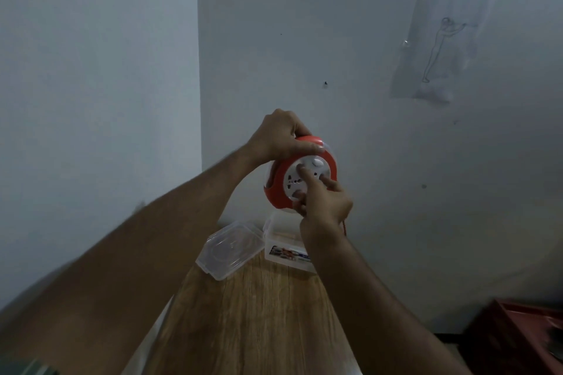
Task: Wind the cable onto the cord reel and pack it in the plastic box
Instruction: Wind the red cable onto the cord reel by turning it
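A round red and white cord reel [326,168] is held up in the air in front of the wall, its socket face toward me. My left hand [281,137] grips its upper rim. My right hand [324,201] has its fingers curled on the white socket face, one fingertip pressed near the centre. A short piece of red cable [344,227] hangs below my right wrist. The clear plastic box [285,248] with a printed label stands on the wooden table below. Its clear lid [230,248] lies beside it on the left.
The narrow wooden table [253,320] runs away from me into the wall corner. A dark red crate [518,335] sits low at the right. A line drawing [438,49] is on the wall at the upper right.
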